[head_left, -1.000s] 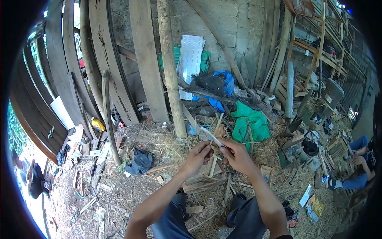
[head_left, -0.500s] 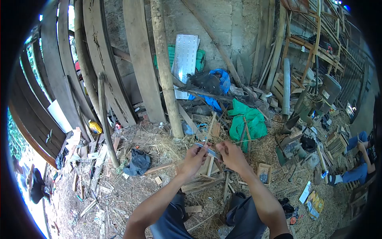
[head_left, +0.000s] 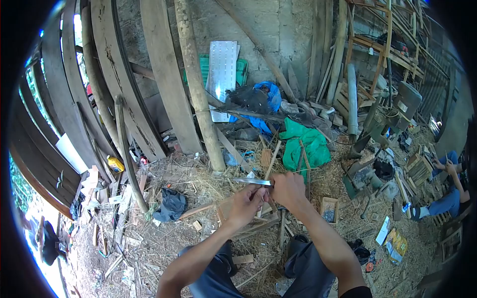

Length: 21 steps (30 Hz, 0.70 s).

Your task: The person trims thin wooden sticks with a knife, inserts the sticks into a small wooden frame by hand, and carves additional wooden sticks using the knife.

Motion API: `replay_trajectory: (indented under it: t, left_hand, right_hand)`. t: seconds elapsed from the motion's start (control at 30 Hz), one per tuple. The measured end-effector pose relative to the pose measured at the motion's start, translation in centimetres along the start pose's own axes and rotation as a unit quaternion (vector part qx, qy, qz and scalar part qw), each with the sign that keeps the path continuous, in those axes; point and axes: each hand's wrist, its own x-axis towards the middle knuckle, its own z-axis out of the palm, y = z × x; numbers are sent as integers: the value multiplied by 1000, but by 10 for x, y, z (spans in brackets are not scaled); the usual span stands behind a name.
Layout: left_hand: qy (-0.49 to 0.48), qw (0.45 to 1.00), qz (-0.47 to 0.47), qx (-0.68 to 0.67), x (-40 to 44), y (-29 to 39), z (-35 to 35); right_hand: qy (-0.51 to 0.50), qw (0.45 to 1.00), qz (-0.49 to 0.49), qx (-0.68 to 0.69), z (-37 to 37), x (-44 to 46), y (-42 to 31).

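My right hand (head_left: 289, 191) is closed around the handle of a knife, whose shiny blade (head_left: 252, 182) points left, just above my left hand. My left hand (head_left: 247, 204) is closed in a pinch on a thin wooden stick (head_left: 273, 160), which rises slantwise away from me, passing behind the knife. The stick's lower end is mostly hidden by my fingers. The blade lies across or close to the stick; contact cannot be made out. Below my hands, a wooden frame (head_left: 256, 227) of slats sits on the ground between my feet.
A green plastic bag (head_left: 305, 149) lies ahead, beside a wooden pole (head_left: 198, 89). Left is a black bag (head_left: 170, 204); right are a small wooden box (head_left: 329, 211) and a machine (head_left: 365, 171). Another person (head_left: 447, 201) sits at far right. Straw and wood scraps litter the ground.
The knife has swung from slanting down across my hands to nearly level, its blade pointing left. My right hand has moved slightly up, and the view has shifted slightly.
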Motion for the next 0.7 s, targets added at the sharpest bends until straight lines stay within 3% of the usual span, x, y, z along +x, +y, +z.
replay_trajectory:
  t: [0.07, 0.2, 0.27, 0.4, 0.47, 0.57, 0.63, 0.7]
  left_hand:
    - [0, 1000, 13, -13, -4, 2, 3]
    - [10, 1000, 6, -29, -7, 6, 8]
    - [22, 998, 0, -54, -7, 6, 6]
    - [16, 1000, -17, -13, -13, 6, 8]
    - [22, 1000, -11, -2, -14, 10, 10]
    - [42, 998, 7, 46, -13, 13, 10]
    - [42, 998, -3, 51, -16, 13, 9]
    - [36, 998, -6, 49, -30, 17, 17]
  right_hand:
    - [-4, 998, 62, -9, 9, 6, 8]
    - [14, 998, 59, -22, 8, 8, 9]
    - [36, 998, -34, -30, 4, 1, 1]
    - [30, 998, -57, -24, 15, 3, 9]
    - [69, 996, -15, -57, 15, 6, 9]
    - [50, 996, 16, -71, 16, 12, 13]
    - [61, 981, 135, -129, 19, 23, 33]
    - [49, 959, 266, -86, 8, 31, 86]
